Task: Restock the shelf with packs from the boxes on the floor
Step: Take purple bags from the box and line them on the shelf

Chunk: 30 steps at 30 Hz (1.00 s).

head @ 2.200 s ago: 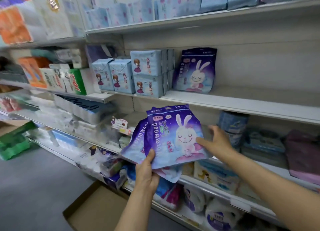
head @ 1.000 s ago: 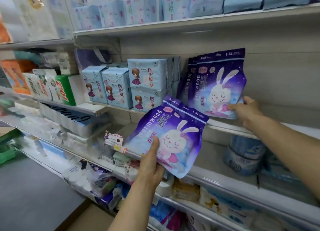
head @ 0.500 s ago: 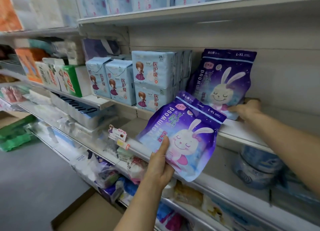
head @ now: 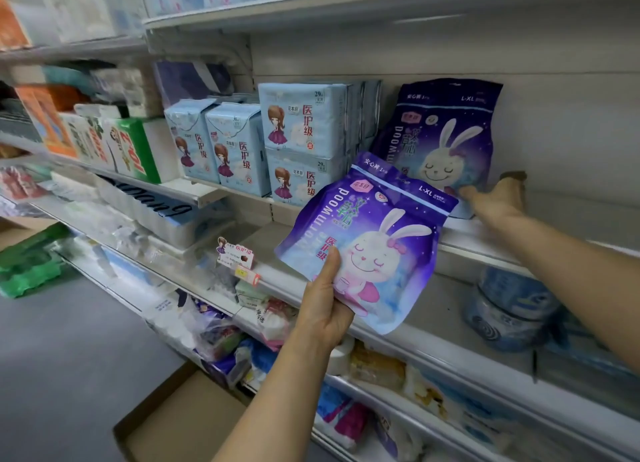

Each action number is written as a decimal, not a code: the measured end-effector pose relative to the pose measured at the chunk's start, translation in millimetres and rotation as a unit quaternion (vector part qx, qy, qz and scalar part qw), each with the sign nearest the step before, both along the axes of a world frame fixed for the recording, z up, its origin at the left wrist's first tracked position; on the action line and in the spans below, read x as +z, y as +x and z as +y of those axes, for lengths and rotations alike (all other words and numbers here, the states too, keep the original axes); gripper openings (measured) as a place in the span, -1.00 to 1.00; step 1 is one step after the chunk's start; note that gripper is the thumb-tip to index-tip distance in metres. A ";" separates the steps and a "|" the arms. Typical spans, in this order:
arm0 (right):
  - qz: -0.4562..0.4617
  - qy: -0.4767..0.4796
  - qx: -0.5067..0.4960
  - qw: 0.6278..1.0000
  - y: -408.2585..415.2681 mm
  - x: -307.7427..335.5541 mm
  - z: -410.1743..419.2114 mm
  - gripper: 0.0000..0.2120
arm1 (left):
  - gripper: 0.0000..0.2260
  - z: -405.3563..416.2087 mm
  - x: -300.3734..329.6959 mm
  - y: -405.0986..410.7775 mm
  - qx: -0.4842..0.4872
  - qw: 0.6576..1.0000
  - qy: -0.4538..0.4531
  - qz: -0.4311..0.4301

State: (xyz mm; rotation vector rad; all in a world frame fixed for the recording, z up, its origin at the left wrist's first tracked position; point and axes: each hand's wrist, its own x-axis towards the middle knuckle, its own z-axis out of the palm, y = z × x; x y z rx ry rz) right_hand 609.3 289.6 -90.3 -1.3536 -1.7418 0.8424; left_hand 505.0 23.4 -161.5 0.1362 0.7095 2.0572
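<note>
The left hand (head: 325, 309) pinches a glossy purple pack (head: 367, 240), a flat soft pouch printed with a rabbit, thumb across its lower front, tilted in front of the shelf edge (head: 485, 250). Up and right of it, the right hand (head: 495, 198) reaches flat onto the shelf, fingers touching the bottom of a matching upright pouch (head: 446, 136). Left of that stand pale blue blocky packs (head: 304, 118). Below the left forearm sits a brown cardboard box (head: 173, 427).

Two bare arms, no sleeves. The left hand (head: 323, 309) at six o'clock and right hand (head: 498, 198) at two o'clock wear nothing.
</note>
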 end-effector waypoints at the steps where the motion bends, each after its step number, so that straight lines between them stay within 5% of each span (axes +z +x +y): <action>1: 0.017 0.034 0.000 0.999 5.5 0.9 -10.3 -0.37 | -0.44 -0.1 0.1 0.6 -0.008 1.000 0.007 0.001; 3: 0.098 0.050 0.037 0.993 12.8 2.1 -31.5 -0.62 | -0.45 -0.5 2.2 3.8 -0.021 1.000 0.020 0.005; 6: 0.240 -0.090 0.131 0.958 24.7 9.8 -67.7 -0.52 | -0.42 3.1 3.9 7.7 -0.029 0.998 0.046 0.007; 10: 0.175 -0.242 0.314 0.901 39.4 8.5 -98.4 -0.27 | -0.19 16.5 4.4 11.8 -0.043 0.996 0.075 0.032; 12: 0.166 -0.238 0.363 0.886 39.4 4.5 -114.1 -0.40 | -0.04 24.4 8.5 16.7 -0.064 0.994 0.078 0.050; 21: 0.263 -0.083 0.161 0.947 41.9 31.6 -73.4 -0.79 | -0.56 44.8 25.1 22.3 -0.053 0.997 -0.020 0.056; 30: 0.130 -0.062 0.179 0.973 16.9 43.2 -30.8 -0.71 | -0.56 73.3 55.5 21.0 -0.034 0.998 -0.034 0.034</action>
